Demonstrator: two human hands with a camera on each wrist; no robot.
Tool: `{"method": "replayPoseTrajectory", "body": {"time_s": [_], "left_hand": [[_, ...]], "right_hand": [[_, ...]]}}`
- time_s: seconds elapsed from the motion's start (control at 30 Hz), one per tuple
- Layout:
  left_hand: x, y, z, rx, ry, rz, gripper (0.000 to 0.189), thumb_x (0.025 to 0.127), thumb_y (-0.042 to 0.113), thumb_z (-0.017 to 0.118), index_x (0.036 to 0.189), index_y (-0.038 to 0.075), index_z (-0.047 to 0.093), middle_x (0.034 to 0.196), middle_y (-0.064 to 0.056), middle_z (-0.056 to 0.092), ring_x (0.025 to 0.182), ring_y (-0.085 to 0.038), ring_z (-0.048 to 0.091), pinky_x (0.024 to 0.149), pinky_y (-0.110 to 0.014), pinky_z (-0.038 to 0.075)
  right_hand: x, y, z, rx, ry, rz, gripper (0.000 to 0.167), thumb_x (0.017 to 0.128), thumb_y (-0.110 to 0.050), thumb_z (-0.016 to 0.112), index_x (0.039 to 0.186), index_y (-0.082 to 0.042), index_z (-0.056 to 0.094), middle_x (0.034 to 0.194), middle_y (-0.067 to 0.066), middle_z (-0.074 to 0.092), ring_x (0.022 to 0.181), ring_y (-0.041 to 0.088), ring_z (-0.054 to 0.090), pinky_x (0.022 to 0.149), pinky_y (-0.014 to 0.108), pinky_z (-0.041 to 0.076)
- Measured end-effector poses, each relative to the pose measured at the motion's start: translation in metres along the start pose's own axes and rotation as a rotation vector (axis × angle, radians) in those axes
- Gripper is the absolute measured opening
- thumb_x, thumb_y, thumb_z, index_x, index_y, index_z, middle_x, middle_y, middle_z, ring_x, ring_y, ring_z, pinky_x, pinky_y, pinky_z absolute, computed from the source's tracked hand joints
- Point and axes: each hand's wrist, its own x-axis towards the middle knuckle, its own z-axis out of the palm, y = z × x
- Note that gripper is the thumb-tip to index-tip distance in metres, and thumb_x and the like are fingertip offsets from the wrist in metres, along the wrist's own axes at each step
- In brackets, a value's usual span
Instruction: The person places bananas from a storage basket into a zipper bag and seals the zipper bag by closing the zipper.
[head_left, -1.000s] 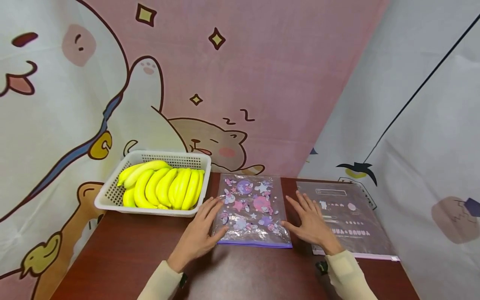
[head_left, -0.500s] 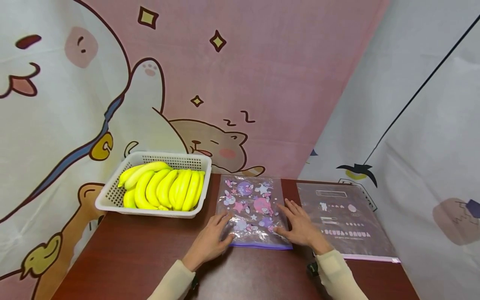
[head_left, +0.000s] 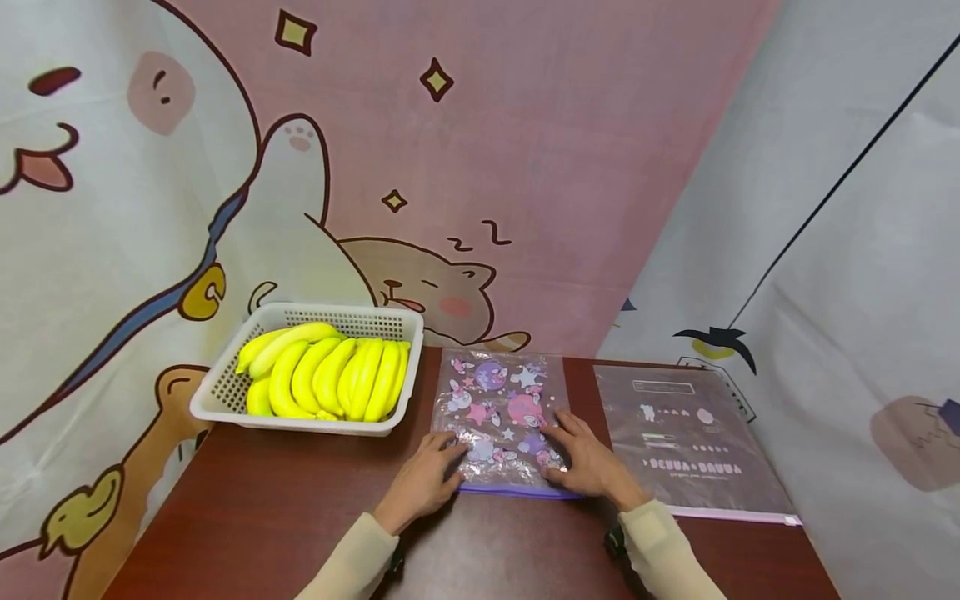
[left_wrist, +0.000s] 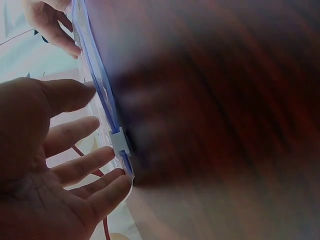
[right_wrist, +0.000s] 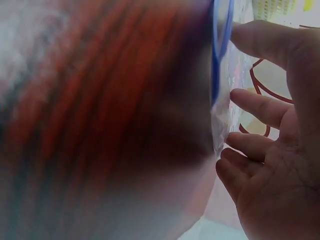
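A clear zip bag [head_left: 498, 417] printed with pink and purple stars lies flat on the table, its purple zip edge toward the person. My left hand [head_left: 422, 482] is at the bag's near left corner, fingers spread and fingertips on the plastic. My right hand [head_left: 592, 461] lies at its right side, fingers extended over the edge. In the left wrist view a white zip slider [left_wrist: 119, 142] sits on the blue-purple seal beside my left fingertips. The right wrist view shows my right fingertips [right_wrist: 235, 95] against the bag's edge, next to the seal [right_wrist: 216, 75].
A white perforated basket [head_left: 206, 404] holding yellow bananas [head_left: 330, 375] stands at the back left. To the right lies a second zip bag [head_left: 697, 442], greyish and clear, with a pink zip edge. Printed cloth [head_left: 555, 167] hangs behind the brown table [head_left: 247, 508].
Both hands have moved inward, from beside the printed bag onto its near left and right edges. The basket and the second bag have stayed in place.
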Motion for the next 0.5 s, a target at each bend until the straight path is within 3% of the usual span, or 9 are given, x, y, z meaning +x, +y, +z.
{"method": "replayPoseTrajectory", "body": {"time_s": [0.3,0.5], "left_hand": [[0.001,-0.002,-0.002,0.077,0.042,0.069,0.041,0.091,0.011,0.074,0.132,0.012,0.07,0.142,-0.015,0.06,0.131,-0.033,0.053,0.101,-0.048,0.055],[-0.001,-0.008,-0.005,0.066,0.022,0.059,0.04,0.092,0.008,0.072,0.131,0.014,0.071,0.144,-0.011,0.059,0.135,-0.03,0.054,0.098,-0.047,0.056]], "right_hand": [[-0.006,-0.006,0.004,0.015,0.001,0.002,0.071,0.084,-0.037,0.08,0.146,-0.011,0.057,0.163,0.022,0.035,0.15,0.043,0.035,0.116,0.06,0.04],[-0.015,-0.016,0.009,-0.003,0.016,0.021,0.071,0.085,-0.038,0.08,0.146,-0.011,0.056,0.162,0.024,0.036,0.149,0.045,0.035,0.115,0.059,0.041]]}}
